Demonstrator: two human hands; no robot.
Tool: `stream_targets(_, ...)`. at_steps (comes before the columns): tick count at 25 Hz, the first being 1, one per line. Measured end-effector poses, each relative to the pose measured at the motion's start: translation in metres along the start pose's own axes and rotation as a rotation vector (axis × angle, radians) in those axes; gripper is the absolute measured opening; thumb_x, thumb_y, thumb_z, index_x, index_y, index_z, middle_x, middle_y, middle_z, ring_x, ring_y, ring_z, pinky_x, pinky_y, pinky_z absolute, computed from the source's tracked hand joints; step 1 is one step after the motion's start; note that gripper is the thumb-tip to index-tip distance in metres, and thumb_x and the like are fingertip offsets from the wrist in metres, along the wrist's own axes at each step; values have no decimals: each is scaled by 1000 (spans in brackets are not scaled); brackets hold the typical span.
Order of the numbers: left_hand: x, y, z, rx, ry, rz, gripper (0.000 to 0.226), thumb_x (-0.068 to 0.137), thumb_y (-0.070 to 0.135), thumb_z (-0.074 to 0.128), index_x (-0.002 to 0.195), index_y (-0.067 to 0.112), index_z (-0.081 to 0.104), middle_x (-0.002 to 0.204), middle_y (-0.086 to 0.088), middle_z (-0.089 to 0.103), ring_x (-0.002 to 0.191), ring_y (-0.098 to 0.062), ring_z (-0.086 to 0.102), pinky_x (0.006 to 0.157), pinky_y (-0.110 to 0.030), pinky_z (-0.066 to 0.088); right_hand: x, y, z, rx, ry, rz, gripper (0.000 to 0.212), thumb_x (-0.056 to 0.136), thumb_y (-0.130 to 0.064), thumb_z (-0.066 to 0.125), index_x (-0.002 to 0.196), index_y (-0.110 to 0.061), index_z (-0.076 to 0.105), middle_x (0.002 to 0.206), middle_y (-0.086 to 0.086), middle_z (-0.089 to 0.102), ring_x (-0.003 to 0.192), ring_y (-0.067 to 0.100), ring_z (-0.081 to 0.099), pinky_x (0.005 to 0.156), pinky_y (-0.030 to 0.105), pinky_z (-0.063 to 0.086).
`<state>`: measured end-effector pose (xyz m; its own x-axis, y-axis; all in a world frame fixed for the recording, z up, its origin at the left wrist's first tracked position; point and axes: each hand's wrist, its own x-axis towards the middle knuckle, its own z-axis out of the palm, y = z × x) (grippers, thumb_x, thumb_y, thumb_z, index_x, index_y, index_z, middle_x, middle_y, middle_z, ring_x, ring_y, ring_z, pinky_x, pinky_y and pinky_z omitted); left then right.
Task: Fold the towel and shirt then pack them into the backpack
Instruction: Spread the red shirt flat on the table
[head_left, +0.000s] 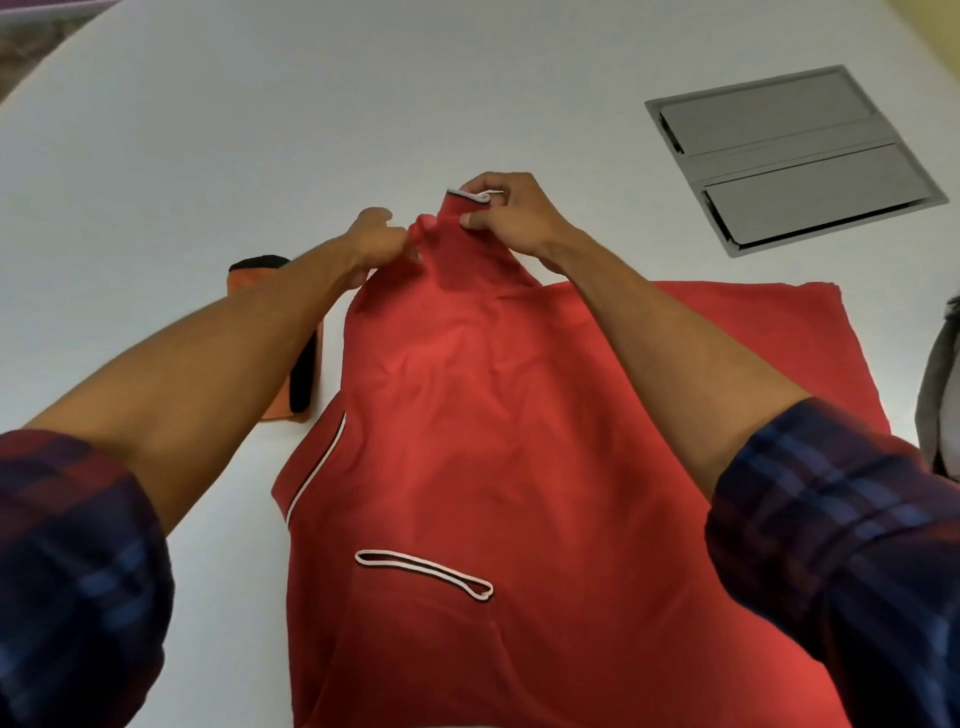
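A red shirt (467, 426) with white-and-black trim lies spread on the white table (260, 130), its collar nearest me. Part of it is lifted above the table at the far end. My left hand (376, 236) pinches the raised fabric on its left side. My right hand (506, 213) grips the raised part at a trimmed sleeve end. A folded orange towel (249, 273) with black edging lies to the left, mostly hidden under my left forearm. A grey backpack (937, 384) shows only as a sliver at the right edge.
A grey metal cable hatch (795, 156) is set flush into the table at the far right. The table's curved edge runs along the far left, with floor beyond it.
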<state>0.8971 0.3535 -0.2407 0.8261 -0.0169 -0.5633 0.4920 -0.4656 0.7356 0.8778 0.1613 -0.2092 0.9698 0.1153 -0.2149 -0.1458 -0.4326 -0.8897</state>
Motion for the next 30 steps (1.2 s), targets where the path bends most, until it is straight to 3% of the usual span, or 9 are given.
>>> stream_targets(3,-3,10,0,-3,-124,0,29,68,-3,74,96,3,69,96,-14,66,96,-27,61,75,-23,52,-14,-5,-11,-36,-99,-22,25,83,3,63,103,-9,71,53,-24,60,57,-8,55,67,10,46)
stream_targets(6,-5,14,-5,131,-177,60,27,66,1,75,93,1,72,89,-9,67,87,-21,60,82,-28,50,-19,-7,-18,-46,-145,-70,36,81,9,58,109,-8,73,95,-3,74,87,6,65,85,23,53)
stream_targets(9,-15,22,-11,-12,-158,125,16,70,-4,68,72,11,65,76,-4,64,78,-18,60,67,-20,52,-16,-1,-21,-85,-79,-121,42,74,6,57,102,-19,76,103,1,75,103,17,67,96,37,52)
stream_targets(13,-17,26,-25,-327,-149,156,31,64,-7,71,77,17,58,80,-4,63,80,-18,62,74,-25,52,-17,1,-18,-105,101,-157,39,73,5,57,96,-17,78,98,-3,75,99,9,67,92,28,52)
stream_targets(17,-28,16,-30,-289,45,319,44,63,-18,67,89,18,67,79,0,69,74,-11,66,69,-22,54,-33,6,-5,-107,242,-189,29,73,3,61,89,-14,79,90,-3,74,87,6,65,81,13,48)
stream_targets(21,-56,-25,-22,2,-61,404,41,63,-21,65,70,20,72,63,7,71,64,-5,65,69,-24,55,-63,37,17,-261,149,-214,28,71,-4,60,85,-20,79,92,-1,75,91,15,68,87,32,52)
stream_targets(26,-80,-72,-15,395,-370,313,32,70,-17,63,87,8,76,95,-14,73,91,-20,67,90,-32,51,-109,68,44,-504,-111,-158,28,66,-23,52,79,-24,76,90,-4,74,85,17,67,78,33,52)
stream_targets(28,-77,-74,-17,334,-343,266,27,76,-11,59,89,8,75,100,-17,72,93,-26,65,95,-37,48,-114,68,48,-555,-202,-70,22,65,-29,50,70,-26,71,78,-7,71,76,16,65,74,34,53)
stream_targets(30,-63,-70,-18,177,-139,249,22,84,-2,55,91,10,72,107,-19,70,97,-26,64,95,-36,46,-111,61,46,-525,-201,-14,13,68,-30,53,65,-26,65,66,-10,64,67,12,61,71,33,53)
